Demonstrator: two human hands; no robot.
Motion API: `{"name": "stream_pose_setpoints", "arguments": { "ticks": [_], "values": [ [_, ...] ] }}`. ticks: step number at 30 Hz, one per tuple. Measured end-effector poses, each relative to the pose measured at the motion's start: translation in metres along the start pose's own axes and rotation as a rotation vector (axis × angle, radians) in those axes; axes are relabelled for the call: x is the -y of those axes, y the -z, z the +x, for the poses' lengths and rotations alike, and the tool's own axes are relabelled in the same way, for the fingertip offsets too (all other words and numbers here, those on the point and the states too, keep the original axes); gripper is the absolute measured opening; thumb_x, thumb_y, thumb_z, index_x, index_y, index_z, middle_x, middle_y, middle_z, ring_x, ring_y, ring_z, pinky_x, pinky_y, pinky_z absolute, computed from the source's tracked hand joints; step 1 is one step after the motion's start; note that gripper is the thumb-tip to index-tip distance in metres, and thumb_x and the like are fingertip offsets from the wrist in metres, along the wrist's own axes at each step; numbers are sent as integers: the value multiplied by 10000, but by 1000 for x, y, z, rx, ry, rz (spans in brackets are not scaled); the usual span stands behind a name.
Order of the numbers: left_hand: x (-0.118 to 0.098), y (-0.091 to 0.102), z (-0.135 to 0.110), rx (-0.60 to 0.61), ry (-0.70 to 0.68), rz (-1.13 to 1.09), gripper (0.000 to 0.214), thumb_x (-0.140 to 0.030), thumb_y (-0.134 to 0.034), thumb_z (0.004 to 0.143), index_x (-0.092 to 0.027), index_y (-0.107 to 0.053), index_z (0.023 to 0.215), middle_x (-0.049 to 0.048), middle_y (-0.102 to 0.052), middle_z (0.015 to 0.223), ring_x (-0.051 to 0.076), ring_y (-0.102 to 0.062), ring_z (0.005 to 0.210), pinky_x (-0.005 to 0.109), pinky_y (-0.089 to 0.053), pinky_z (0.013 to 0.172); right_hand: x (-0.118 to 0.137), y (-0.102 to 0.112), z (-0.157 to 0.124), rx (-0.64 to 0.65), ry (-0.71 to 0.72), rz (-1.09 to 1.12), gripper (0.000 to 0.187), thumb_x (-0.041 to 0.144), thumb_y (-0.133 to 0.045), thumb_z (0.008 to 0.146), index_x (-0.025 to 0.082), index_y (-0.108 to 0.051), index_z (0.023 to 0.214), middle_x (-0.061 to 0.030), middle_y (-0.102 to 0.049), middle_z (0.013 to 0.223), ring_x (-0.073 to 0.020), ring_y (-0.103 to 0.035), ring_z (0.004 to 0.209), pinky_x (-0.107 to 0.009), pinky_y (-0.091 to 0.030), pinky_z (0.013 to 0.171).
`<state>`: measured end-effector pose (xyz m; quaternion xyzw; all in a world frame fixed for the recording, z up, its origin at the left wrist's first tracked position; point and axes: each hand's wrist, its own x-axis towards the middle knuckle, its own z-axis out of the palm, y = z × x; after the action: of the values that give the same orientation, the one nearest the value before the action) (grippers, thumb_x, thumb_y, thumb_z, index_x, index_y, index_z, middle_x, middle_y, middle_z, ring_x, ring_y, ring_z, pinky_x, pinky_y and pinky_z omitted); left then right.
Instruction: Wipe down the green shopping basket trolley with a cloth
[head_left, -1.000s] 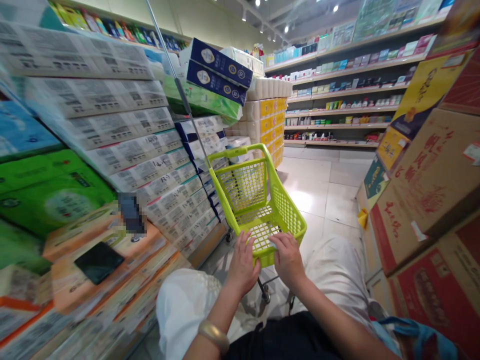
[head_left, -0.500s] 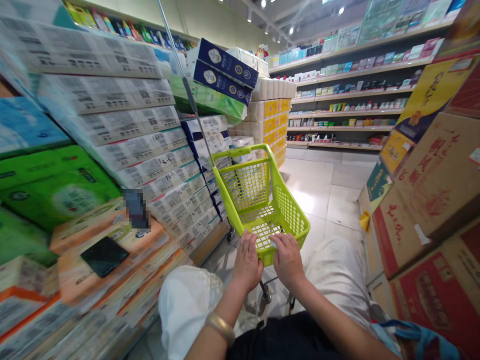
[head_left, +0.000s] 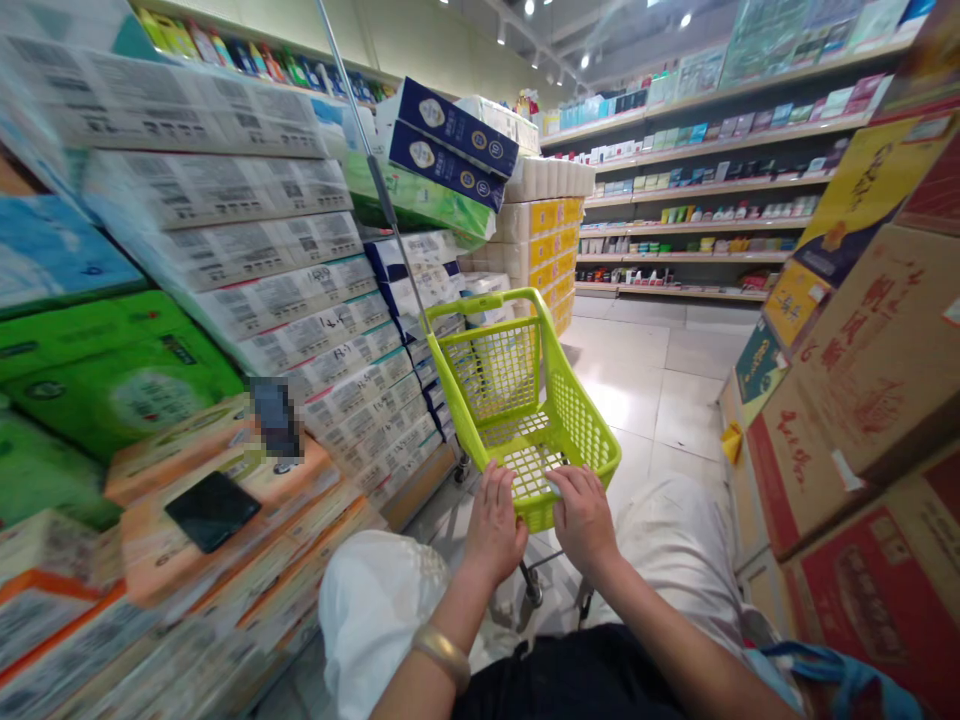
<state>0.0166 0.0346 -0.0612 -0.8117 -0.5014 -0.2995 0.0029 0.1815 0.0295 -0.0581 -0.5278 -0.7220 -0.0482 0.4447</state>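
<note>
Two hands on the near rim of a lime-green cart

Both hands grip a small lime-green shopping cart (head_left: 581,425) that stands on the tiled floor (head_left: 660,385) of a shop aisle, just ahead of the person's knees in white trousers (head_left: 371,605). The left hand (head_left: 495,525) lies over the near edge of the basket, its fingers (head_left: 491,480) curled down onto the mesh. The right hand (head_left: 585,520) sits just beside it, fingers (head_left: 561,482) hooked over the same edge – the two hands are close but not touching. A gold bangle (head_left: 442,655) circles the left wrist.

Left of the cart rise stacked tissue packs (head_left: 285,300) – white, green and orange. A black phone (head_left: 212,510) lies flat on the orange ones. Cardboard boxes (head_left: 862,380) with red print line the right side, and stocked shelves (head_left: 675,205) run along the far wall.
</note>
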Motion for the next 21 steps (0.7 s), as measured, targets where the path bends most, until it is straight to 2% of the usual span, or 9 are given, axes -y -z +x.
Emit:
{"name": "stream_pose_setpoints", "arguments": {
  "ticks": [6,9,13,15,18,21],
  "values": [
    [4,-1,-2,-16,-26,11,647,-93,-505,701,-123,-365,1332,172,-457,1355,306,-238,1424,544,-367,1117,28,-10,1,114,103,99,489,25,-467,694,191,-610,1131,-72,-637,1054,-220,-529,1018,-411,-353,1045],
    [6,4,-4,-24,-55,43,633,-100,-515,703,-125,-369,1318,168,-486,1322,313,-262,1413,543,-389,1098,18,-3,3,135,109,108,449,40,-478,710,220,-624,1095,-49,-649,1025,-207,-545,985,-406,-333,1052],
    [3,6,-4,-47,-53,67,620,-83,-512,690,-135,-377,1293,159,-489,1303,325,-287,1402,543,-401,1086,-8,11,6,74,13,68,399,35,-453,738,215,-645,1038,-39,-659,972,-197,-556,974,-398,-297,1070],
    [1,4,-3,-58,-47,66,606,-76,-509,683,-130,-386,1273,161,-481,1300,330,-286,1401,546,-397,1090,-11,13,6,42,-35,39,378,37,-446,745,208,-654,1011,-44,-658,959,-203,-551,968,-401,-297,1061],
    [-2,2,-3,-71,-22,60,592,-60,-495,676,-122,-390,1256,164,-474,1298,326,-281,1404,542,-395,1096,3,5,6,59,-58,20,350,44,-461,732,203,-665,968,-53,-650,924,-216,-531,939,-380,-349,984],
    [0,2,-4,-67,-17,60,571,-75,-497,698,-131,-391,1256,167,-474,1301,320,-289,1401,538,-409,1088,25,-5,7,131,-16,55,374,43,-483,694,212,-667,973,-48,-648,915,-215,-522,915,-347,-378,897]
  ]
}}
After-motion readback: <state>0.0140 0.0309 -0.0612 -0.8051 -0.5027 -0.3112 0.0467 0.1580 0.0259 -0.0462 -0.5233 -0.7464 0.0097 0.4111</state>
